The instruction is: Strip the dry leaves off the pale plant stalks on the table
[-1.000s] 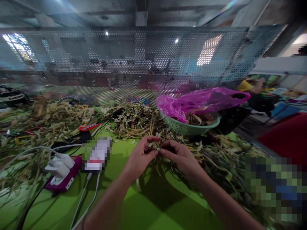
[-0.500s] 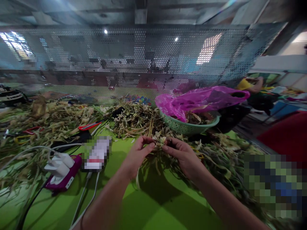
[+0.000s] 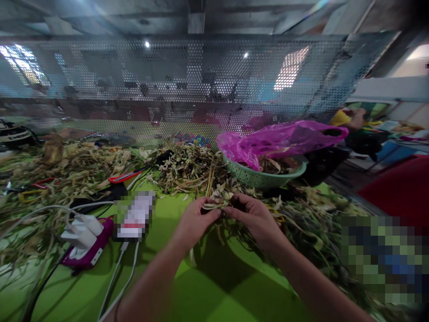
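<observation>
Over the green table (image 3: 161, 273), my left hand (image 3: 198, 220) pinches thin strips of a pale dried plant bundle (image 3: 221, 199) between thumb and fingers. My right hand (image 3: 256, 219) is closed on the other side of the same bundle. The two thumbs are close together below it, and a few strands hang down under the hands. Behind the hands lies a heap of dried plant pieces (image 3: 187, 167). Just beyond my right hand is a green basket (image 3: 264, 180) of dried matter with a pink plastic bag (image 3: 284, 141) over it.
At the left are a purple power strip (image 3: 87, 255) with white plugs, a phone (image 3: 136, 214) with cables and a red cutter (image 3: 125, 175). Plant stems (image 3: 311, 228) cover the right side. Behind stands a perforated metal screen (image 3: 187, 89); a person's arm (image 3: 357, 120) shows at the right.
My left hand has shifted slightly down and to the right, its thumb nearer my right thumb. Pale strips now stretch across towards my left fingers. My right hand has barely moved.
</observation>
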